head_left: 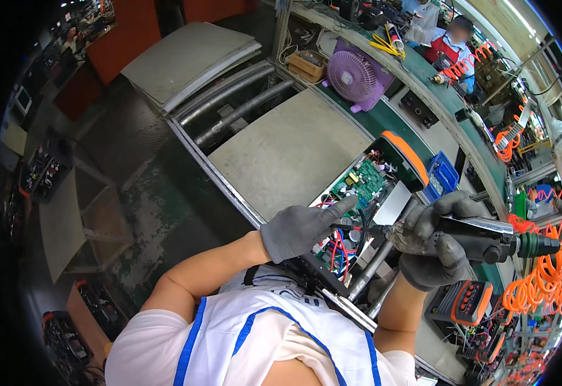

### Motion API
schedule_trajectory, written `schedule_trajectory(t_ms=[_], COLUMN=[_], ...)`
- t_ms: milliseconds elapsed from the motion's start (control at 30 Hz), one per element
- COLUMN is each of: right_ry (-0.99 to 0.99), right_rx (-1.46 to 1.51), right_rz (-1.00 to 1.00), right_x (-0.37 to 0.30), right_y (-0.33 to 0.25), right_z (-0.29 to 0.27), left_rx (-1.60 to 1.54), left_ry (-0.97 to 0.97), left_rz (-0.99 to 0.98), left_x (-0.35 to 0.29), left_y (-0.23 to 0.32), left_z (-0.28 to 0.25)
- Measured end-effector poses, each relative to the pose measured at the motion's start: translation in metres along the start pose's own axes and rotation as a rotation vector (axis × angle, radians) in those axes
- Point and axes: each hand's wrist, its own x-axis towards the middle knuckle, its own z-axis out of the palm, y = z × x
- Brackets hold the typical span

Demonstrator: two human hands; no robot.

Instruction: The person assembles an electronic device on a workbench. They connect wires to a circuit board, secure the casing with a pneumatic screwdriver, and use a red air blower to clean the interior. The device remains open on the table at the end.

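My right hand (pixel 436 241), in a worn grey glove, is wrapped round a black air screwdriver (pixel 477 244). The tool lies nearly level, its thin bit (pixel 364 228) pointing left. My left hand (pixel 303 228), also gloved, reaches over the near edge of an opened device, index finger stretched out and the rest partly hidden. The bit's tip ends beside this hand; no screw can be made out. Below both hands lies a green circuit board (pixel 361 180) with red, blue and black wires (pixel 339 251). An orange-edged black cover (pixel 404 157) stands at its far side.
Beyond the device a grey board (pixel 287 154) lies on the roller conveyor (pixel 217 112). A purple fan (pixel 353 76) and blue bin (pixel 442 174) stand along the bench. Orange coiled hoses (pixel 544 276) hang at right, near another orange-black device (pixel 464 302). A co-worker (pixel 451 51) sits across the bench.
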Motion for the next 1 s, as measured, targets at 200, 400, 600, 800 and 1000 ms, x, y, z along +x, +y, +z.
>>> schedule_trajectory(t_ms=[200,400,600,800,1000], right_ry=[-0.078,0.063,0.045,0.162,0.106], right_rx=[0.005,0.034,-0.133,-0.265,-0.446], right_rz=[0.074,0.183,0.264,0.463,0.639], right_x=[0.011,0.034,0.070,0.117,0.176], right_y=[0.008,0.036,0.091,0.153,0.213], right_z=[0.000,0.002,0.014,0.024,0.005], left_rx=[-0.047,-0.426,-0.582,-0.720,-0.912], left_ry=[-0.060,0.089,0.120,0.152,0.020], left_rz=[0.013,0.011,-0.093,-0.158,-0.304], left_x=[0.006,0.016,0.042,0.073,0.091], left_y=[-0.005,-0.039,-0.096,-0.151,-0.216], left_z=[-0.008,-0.017,-0.014,-0.007,0.028])
